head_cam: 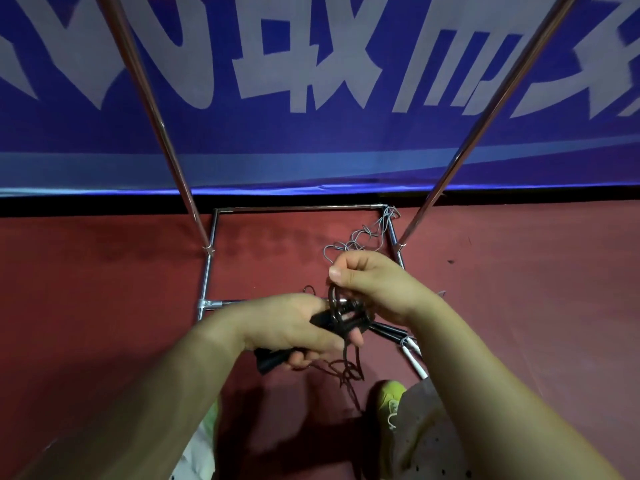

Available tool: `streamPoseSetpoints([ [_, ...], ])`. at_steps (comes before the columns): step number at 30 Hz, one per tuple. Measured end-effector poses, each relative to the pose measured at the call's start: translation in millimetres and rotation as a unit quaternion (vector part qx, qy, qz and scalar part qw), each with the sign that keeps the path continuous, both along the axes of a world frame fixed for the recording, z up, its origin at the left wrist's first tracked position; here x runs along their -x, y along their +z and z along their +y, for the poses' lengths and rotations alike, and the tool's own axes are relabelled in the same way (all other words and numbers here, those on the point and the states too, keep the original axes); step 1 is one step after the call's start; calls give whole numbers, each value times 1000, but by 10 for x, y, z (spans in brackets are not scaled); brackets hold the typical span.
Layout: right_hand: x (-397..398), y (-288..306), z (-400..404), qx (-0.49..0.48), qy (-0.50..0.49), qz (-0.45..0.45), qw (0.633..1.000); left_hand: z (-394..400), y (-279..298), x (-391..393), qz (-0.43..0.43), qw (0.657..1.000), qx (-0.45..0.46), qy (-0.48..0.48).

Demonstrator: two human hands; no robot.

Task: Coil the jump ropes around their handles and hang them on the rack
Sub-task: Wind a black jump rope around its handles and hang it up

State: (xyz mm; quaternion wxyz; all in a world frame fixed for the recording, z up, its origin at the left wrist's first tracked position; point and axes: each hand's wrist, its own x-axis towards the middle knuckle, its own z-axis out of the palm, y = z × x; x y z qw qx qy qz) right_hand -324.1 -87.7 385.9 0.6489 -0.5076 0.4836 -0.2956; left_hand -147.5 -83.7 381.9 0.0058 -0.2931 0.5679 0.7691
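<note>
Looking down, I see my left hand [294,327] clenched round the black handles [273,358] of a jump rope; one handle end sticks out below the palm, toward me. Black cord [341,317] is wound in several turns round the handles at the thumb side. My right hand [370,289] pinches a loop of that cord between thumb and fingers, just above the coil. Slack cord [346,372] hangs in loose kinks below the left hand, toward the floor [104,289].

A second rope [367,237], grey, lies tangled on the red floor behind the right hand, trailing to the far right corner of the rack base [294,208]. Black and white handles [408,348] lie under the right wrist, beside the base's right bar.

Two slanted rack poles [166,147] rise left and right, framing the hands; open floor lies between them inside the base. A blue banner [311,133] closes off the far side. My green shoe [391,400] sits below the slack.
</note>
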Motion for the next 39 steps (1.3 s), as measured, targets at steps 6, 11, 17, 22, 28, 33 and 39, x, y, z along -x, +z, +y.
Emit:
streamPoseSetpoints([
  [6, -42, -39, 1, 142, -65, 25, 987, -156, -82, -163, 146, 953, -103, 246],
  [11, -50, -99, 8, 225, -103, 152, 957, -179, -50, -110, 108, 938, -87, 319],
  [17, -90, -220, -1, 191, -154, 232, 941, -181, -88, -60, 6, 950, 46, 309],
  [22, -203, -248, 28, 130, -173, 287, 933, -177, -173, -14, -81, 929, 187, 309],
  [28, -262, -256, -6, 43, -146, 270, 951, -159, -234, -41, -110, 903, 282, 305],
  [33, -280, -200, 6, 51, -102, 241, 964, -188, -231, -37, -105, 890, 275, 347],
  [39, -117, -145, -11, 77, 14, 367, 927, -315, -303, -139, -141, 869, 262, 395],
])
